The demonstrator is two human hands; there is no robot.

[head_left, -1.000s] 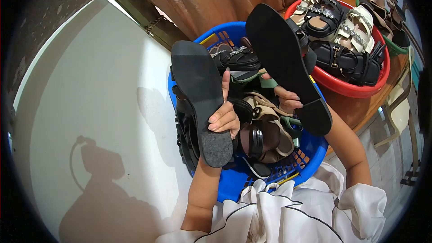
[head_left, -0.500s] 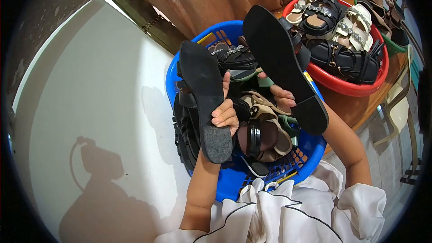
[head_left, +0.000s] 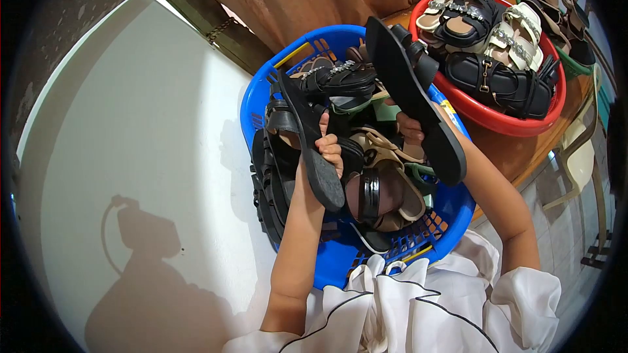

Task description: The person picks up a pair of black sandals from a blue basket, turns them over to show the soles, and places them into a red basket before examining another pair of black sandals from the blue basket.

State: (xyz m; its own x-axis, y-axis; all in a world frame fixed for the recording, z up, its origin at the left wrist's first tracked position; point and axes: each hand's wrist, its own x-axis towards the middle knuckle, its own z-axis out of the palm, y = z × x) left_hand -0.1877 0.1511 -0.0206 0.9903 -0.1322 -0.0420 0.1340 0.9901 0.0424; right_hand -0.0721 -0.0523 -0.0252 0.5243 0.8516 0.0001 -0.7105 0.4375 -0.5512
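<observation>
My left hand [head_left: 330, 148] is closed round the heel end of a black sandal [head_left: 307, 131], whose dark sole is turned sideways and whose straps face left. Gripped in my right hand [head_left: 411, 129] is another black sandal [head_left: 415, 101], its flat sole towards me and its straps at the upper right. Both sandals are held up over a blue basket [head_left: 461, 212] full of footwear. Beneath them lie a brown sandal with a shiny black strap [head_left: 371, 197], beige sandals [head_left: 411, 199] and black sandals with jewelled straps [head_left: 347, 78].
A red basin [head_left: 523, 129] of black and white sandals stands on a wooden table [head_left: 487, 157] at the upper right. Behind it is a green container [head_left: 579, 68] with more shoes. A pale chair [head_left: 577, 160] is at the right, a white panel [head_left: 150, 124] at the left.
Both sandals have turned from sole-on to a more sideways tilt. The left one has shifted right and up at its heel, showing more strap; the right one has moved slightly, its heel going left.
</observation>
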